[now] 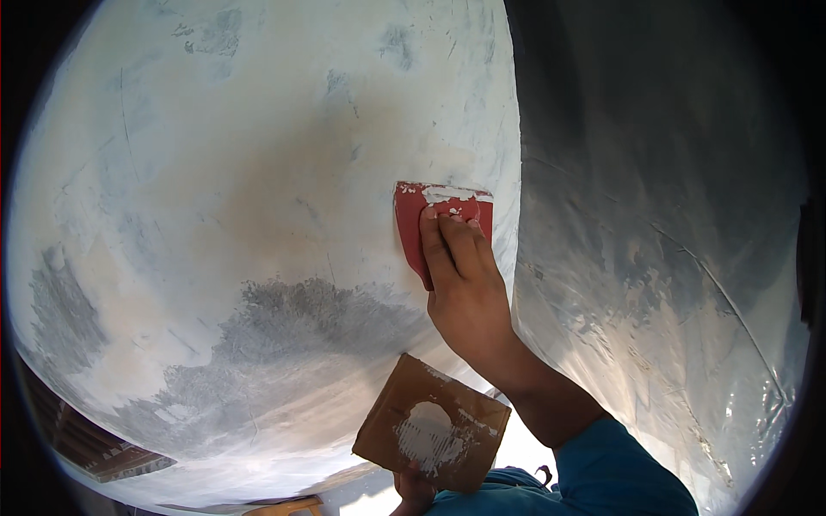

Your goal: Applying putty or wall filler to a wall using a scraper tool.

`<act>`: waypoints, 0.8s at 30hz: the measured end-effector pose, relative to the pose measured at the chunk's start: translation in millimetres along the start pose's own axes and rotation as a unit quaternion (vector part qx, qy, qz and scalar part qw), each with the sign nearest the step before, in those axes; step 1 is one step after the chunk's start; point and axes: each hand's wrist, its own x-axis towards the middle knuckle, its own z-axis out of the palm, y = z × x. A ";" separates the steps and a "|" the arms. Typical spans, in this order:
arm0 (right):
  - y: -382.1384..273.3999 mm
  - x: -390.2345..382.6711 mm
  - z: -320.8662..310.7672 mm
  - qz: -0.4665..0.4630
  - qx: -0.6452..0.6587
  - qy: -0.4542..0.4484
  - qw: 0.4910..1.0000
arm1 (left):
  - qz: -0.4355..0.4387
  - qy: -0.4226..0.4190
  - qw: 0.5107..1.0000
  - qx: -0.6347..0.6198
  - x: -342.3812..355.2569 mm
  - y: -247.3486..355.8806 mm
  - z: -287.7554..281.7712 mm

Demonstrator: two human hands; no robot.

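My right hand (465, 297) presses a red putty spreader (413, 228) flat against a large pale curved surface (284, 206), its fingers stretched along the blade. Flecks of white filler cling to the spreader's upper edge. Lower down, my left hand (416, 487) grips the bottom edge of a brown cardboard piece (387, 413); only part of that hand shows. A ridged smear of white filler (428, 430) lies on the cardboard. The curved surface bears grey rubbed patches (301, 318) and thin dark scratches.
Just right of the spreader the pale surface ends at an edge, and wrinkled grey plastic sheeting (654, 224) hangs beyond it. A yellow-orange object (288, 507) shows at the bottom. A dark slatted structure (99, 447) stands at the lower left.
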 end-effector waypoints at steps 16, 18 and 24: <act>7.2 6.4 -29.7 0.103 0.082 0.000 0.991 | -0.023 0.019 0.999 -0.023 -2.5 6.2 -2.5; 17.4 21.9 -25.2 0.110 0.075 0.048 0.990 | -0.027 0.013 0.999 -0.031 -2.4 2.8 -3.8; 0.8 -24.4 -0.4 0.040 -0.006 -0.001 0.999 | -0.019 -0.054 0.997 -0.049 4.4 -6.3 -6.0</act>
